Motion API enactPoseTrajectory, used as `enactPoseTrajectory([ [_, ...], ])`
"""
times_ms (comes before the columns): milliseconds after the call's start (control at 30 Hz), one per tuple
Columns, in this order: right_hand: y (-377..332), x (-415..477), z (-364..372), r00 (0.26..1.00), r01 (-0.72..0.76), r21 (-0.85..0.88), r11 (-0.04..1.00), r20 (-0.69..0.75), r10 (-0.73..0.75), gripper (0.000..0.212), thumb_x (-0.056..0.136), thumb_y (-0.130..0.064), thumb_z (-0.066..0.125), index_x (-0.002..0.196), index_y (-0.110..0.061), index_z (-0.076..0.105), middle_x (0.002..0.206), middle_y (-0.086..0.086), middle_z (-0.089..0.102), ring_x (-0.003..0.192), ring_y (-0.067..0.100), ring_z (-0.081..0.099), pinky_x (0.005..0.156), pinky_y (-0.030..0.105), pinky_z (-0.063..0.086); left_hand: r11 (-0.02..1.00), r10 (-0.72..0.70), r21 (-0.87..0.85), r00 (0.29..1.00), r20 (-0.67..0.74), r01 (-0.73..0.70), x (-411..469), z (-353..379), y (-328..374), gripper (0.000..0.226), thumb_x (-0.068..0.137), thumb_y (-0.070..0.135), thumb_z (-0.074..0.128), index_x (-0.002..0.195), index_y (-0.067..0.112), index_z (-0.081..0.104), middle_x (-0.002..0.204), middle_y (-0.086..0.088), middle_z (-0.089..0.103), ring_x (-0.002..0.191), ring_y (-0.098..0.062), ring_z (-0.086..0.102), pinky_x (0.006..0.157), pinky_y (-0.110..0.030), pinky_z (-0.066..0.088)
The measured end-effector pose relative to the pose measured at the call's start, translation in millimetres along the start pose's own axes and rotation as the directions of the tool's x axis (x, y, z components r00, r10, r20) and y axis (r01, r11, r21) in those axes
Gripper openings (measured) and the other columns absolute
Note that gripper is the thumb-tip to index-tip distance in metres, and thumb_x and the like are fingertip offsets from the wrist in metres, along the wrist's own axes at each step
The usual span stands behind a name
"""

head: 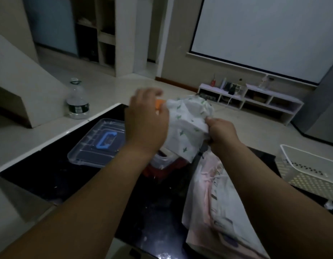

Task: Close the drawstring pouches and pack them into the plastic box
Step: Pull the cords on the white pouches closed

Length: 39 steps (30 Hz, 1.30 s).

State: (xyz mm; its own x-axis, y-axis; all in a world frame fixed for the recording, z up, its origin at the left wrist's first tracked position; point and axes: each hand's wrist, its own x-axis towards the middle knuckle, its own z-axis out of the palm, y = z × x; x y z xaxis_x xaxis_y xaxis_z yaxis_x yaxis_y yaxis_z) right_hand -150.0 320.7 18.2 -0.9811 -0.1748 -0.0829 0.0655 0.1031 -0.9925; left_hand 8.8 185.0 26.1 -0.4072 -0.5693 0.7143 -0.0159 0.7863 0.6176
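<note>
At the far left a water bottle point(77, 101) is standing on the pale floor beyond the black table point(49, 176). On the table a clear lid point(98, 144) with a blue handle is lying flat, just beside the plastic box point(162, 159). The box is sitting mostly hidden under the hands, and something red is showing at it, too dim to name.

The left hand point(146, 124) is hanging over the box with its back to the camera, lying against the left side of the white pouch point(188, 128). Its fingers are blurred and turned away, so I cannot tell whether they are gripping the cloth or the orange object point(159, 104) peeking out beside them.

The white pouch, printed with small green shapes, is being held in the air above the box, bunched and puffy. The right hand point(221, 135) is pinching a gathered fold at its right edge, fingers curled tightly on the cloth. Below that arm, pink pouches point(214, 202) are lying in a loose heap on the table, and a white perforated basket point(309, 169) is sitting at the far right.

The cloth is looking thin, soft and light, so it is likely to sag and slide rather than hold a shape. The best hold is probably at the gathered mouth, drawing the cords while the other hand is steadying the body, though the cords themselves are not showing clearly here
</note>
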Motion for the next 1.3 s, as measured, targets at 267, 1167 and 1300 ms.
enactPoseTrajectory([
  [267, 25, 18, 12, 0.912, 0.350, -0.666, 0.659, 0.082, -0.402, 0.032, 0.096, -0.035, 0.060, 0.125, -0.023, 0.061, 0.113, 0.004, 0.063, 0.098, 0.027, 0.064, 0.086, 0.044, 0.057, 0.902, -0.280, 0.404, 0.506, 0.816, -0.152, -12, 27, -22, 0.054, 0.109, 0.052, 0.024, 0.134, 0.023, 0.063, 0.143, -0.006, 0.059, 0.134, -0.028, 0.049, 0.117, -0.052, 0.023],
  [1167, 1, 19, 88, 0.881, 0.440, -0.889, -0.129, 0.455, -0.128, 0.027, 0.099, -0.020, 0.056, 0.124, -0.012, 0.061, 0.118, 0.008, 0.065, 0.093, 0.025, 0.061, 0.080, 0.038, 0.053, 0.826, -0.307, 0.500, 0.538, 0.785, -0.260, -11, 40, -37, 0.034, 0.100, 0.028, 0.041, 0.120, 0.026, 0.069, 0.128, 0.003, 0.064, 0.122, -0.023, 0.054, 0.117, -0.051, 0.021],
  [1300, -12, 20, 69, 0.934, 0.351, -0.853, -0.387, 0.347, 0.081, 0.044, 0.097, -0.035, 0.065, 0.136, -0.018, 0.056, 0.118, 0.002, 0.061, 0.113, 0.025, 0.063, 0.090, 0.039, 0.050, 0.828, -0.306, 0.496, 0.531, 0.790, -0.262, -12, 41, -36, 0.034, 0.100, 0.026, 0.040, 0.118, 0.025, 0.068, 0.128, 0.001, 0.064, 0.122, -0.025, 0.054, 0.115, -0.052, 0.023],
])
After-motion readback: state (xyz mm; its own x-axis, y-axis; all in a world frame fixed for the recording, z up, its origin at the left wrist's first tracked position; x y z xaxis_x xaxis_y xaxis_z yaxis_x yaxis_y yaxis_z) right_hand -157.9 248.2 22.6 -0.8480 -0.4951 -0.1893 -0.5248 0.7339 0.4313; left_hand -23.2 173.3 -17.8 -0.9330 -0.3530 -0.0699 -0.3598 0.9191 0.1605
